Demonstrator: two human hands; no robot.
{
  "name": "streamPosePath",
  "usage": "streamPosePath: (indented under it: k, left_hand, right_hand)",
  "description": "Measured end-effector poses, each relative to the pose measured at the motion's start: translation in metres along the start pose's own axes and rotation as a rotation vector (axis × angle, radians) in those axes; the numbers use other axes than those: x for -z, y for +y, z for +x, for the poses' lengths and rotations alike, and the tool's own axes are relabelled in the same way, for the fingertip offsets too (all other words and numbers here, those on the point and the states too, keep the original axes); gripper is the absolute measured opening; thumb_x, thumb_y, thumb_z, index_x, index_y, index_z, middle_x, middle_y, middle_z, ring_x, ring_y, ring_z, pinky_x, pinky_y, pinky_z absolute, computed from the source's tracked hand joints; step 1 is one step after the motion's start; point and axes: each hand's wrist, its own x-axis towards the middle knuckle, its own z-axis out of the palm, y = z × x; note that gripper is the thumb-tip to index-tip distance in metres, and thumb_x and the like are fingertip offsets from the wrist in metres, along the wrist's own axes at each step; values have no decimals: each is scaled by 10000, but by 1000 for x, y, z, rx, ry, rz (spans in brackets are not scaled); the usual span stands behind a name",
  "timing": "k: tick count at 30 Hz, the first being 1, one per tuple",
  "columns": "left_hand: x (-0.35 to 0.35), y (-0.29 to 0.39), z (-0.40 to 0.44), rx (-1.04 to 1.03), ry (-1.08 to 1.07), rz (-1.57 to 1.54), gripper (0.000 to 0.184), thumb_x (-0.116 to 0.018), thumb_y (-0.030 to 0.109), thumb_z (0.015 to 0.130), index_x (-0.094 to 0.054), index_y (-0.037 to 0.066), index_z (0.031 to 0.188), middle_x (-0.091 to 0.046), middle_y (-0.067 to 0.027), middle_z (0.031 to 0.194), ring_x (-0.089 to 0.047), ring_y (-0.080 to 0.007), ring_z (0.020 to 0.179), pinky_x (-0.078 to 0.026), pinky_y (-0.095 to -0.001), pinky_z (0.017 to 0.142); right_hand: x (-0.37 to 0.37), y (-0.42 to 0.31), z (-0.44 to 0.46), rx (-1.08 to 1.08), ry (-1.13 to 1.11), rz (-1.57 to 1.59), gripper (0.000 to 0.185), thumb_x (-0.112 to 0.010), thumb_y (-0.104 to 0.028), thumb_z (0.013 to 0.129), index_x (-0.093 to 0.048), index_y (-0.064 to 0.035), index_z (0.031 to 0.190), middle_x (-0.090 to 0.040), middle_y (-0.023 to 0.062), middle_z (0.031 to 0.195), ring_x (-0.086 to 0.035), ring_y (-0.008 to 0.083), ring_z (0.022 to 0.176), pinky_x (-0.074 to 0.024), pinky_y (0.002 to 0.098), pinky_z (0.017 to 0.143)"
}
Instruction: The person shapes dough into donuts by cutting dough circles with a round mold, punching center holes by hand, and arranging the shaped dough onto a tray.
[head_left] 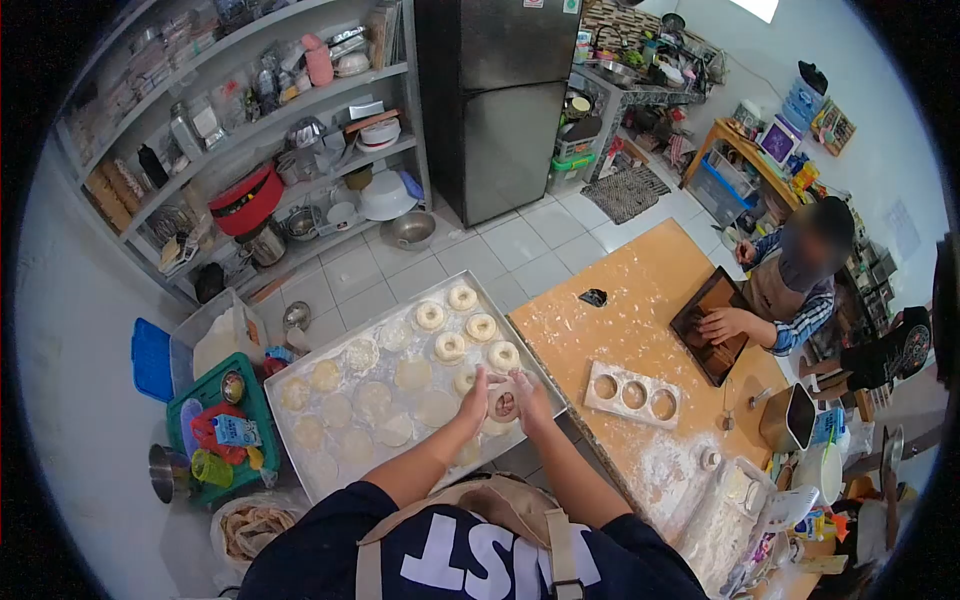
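Ring of dough takes shape above the tray

Over the floured tray, the person's left hand and right hand cup a pale dough piece between them, fingers curled part-way around its sides. A darker patch shows at its middle; from here I cannot tell whether that is an opening with fingers behind it.

Ring-shaped pieces sit along the tray's right side, flat rounds fill much of the rest, and the floury worktop stands just beside. To my eye the step in hand is forming one ring, with several done and many rounds unworked. The next move seems to call for evening out the ring, then a gentle, level set-down clear of its neighbours.
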Motion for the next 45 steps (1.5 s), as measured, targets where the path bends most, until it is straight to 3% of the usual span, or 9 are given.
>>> streamPosePath:
  k: [2, 11, 17, 20, 26, 29, 35, 38, 45]
  left_hand:
    - [-6, 2, -14, 35, 89, -385, 805, -273, 632, 916, -217, 17, 1432, -325, -151, 1434, -343, -210, 1301, -284, -366, 1067]
    - [17, -68, 19, -100, 343, 177, 804, -243, 599, 928, -367, -89, 1325, -392, -264, 1364, -388, -327, 1271, -291, -366, 1052]
    - [18, -49, -2, -187, 224, 528, 694, -324, 524, 935, -424, -71, 1278, -469, -311, 1259, -422, -413, 1216, -301, -391, 1041]
    - [22, -41, -16, -213, 158, 790, 496, -482, 341, 894, -477, 1, 1255, -476, -258, 1272, -430, -412, 1203, -324, -411, 1026]
    - [34, -31, -34, -763, 48, 1627, 539, -628, 139, 702, -528, 76, 1228, -397, -129, 1384, -366, -336, 1273, -290, -503, 1034]
    - [31, -28, -30, -756, 77, 1683, 519, -617, 173, 727, -522, 58, 1224, -404, -129, 1370, -328, -342, 1291, -270, -501, 1036]
    - [33, -32, -26, -671, 40, 1700, 527, -648, 247, 739, -530, 86, 1227, -421, -114, 1357, -321, -340, 1295, -251, -505, 1041]
    - [37, -36, -24, -669, 33, 1753, 582, -663, 320, 747, -499, 111, 1265, -410, -125, 1368, -326, -341, 1297, -249, -498, 1051]
    - [27, -37, -32, -728, -102, 1462, 761, -693, 386, 742, -376, 60, 1352, -291, -133, 1457, -236, -316, 1364, -196, -490, 1103]
  right_hand:
    - [0, 21, 6, 52, 55, -4, 433, -588, -323, 895, -490, -4, 1171, -591, 122, 996, -596, 205, 907, -521, 337, 747]
    - [1, 40, 2, -43, 163, -496, 458, -586, -334, 881, -501, 38, 1134, -604, 160, 986, -600, 228, 891, -489, 343, 742]
    - [9, 40, -7, 82, 154, -837, 321, -573, -227, 870, -544, 12, 1083, -623, 232, 973, -625, 346, 890, -488, 401, 765]
    - [11, 30, -14, 179, 73, -1234, 257, -548, -97, 822, -566, -5, 1060, -605, 238, 1023, -601, 386, 906, -479, 423, 799]
    - [19, 19, -33, 515, -54, -1510, 316, -575, -24, 702, -631, -92, 1005, -494, 201, 1224, -489, 377, 1095, -428, 435, 896]
    - [15, 30, -36, 617, -52, -1578, 323, -594, -41, 688, -654, -130, 993, -453, 158, 1282, -429, 370, 1168, -388, 460, 935]
    - [10, 31, -33, 445, -161, -1735, 314, -586, -140, 761, -644, -179, 1067, -398, 107, 1379, -370, 338, 1253, -320, 477, 1015]
    - [19, 41, -31, 668, -75, -1669, 329, -626, -94, 687, -653, -137, 1012, -459, 139, 1273, -437, 350, 1140, -365, 465, 944]
    - [56, 0, -48, 497, 135, -1331, 380, -664, -175, 730, -588, -95, 1093, -498, 175, 1179, -468, 358, 1101, -377, 468, 931]
